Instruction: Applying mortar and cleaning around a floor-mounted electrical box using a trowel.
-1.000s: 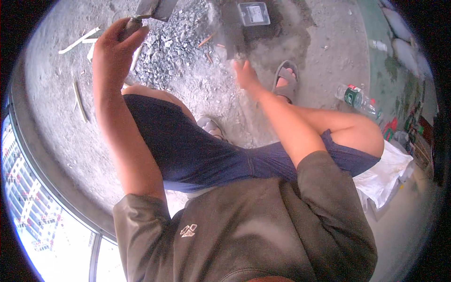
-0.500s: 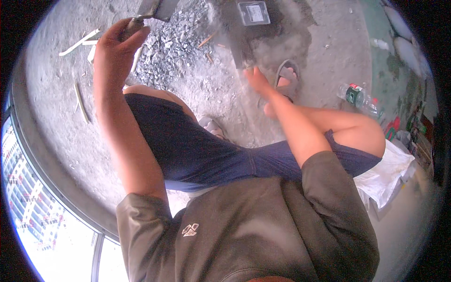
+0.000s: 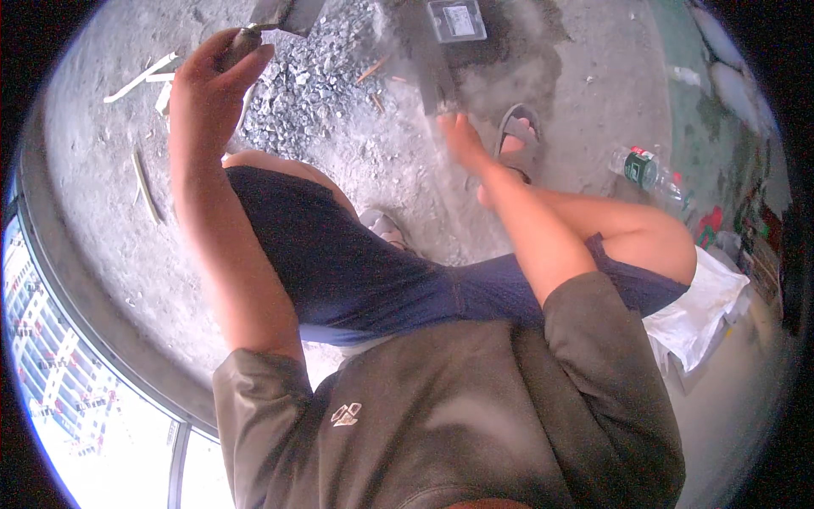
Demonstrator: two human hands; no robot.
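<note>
Raised at the upper left, my left hand (image 3: 216, 76) is closed around the handle of a trowel (image 3: 291, 12). The trowel's flat grey blade runs out past the upper edge of the picture, above a pile of dark gravel (image 3: 297, 93). My right hand (image 3: 465, 142) reaches forward between my feet. Its fingers are closed on the near end of a long, flat grey strip (image 3: 431, 72), which is dusty and slightly blurred. The strip's far end is cut off at the top.
A clear plastic container (image 3: 459, 21) stands on a dark, damp patch beyond my right foot. Pale wood strips (image 3: 142, 78) lie to the left. On the right are a plastic bottle (image 3: 644, 171) and a crumpled white sack (image 3: 699, 310). A window (image 3: 76, 399) borders the lower left.
My right hand has shifted very slightly away from me with the strip. The left hand and the trowel stay nearly where they were.
</note>
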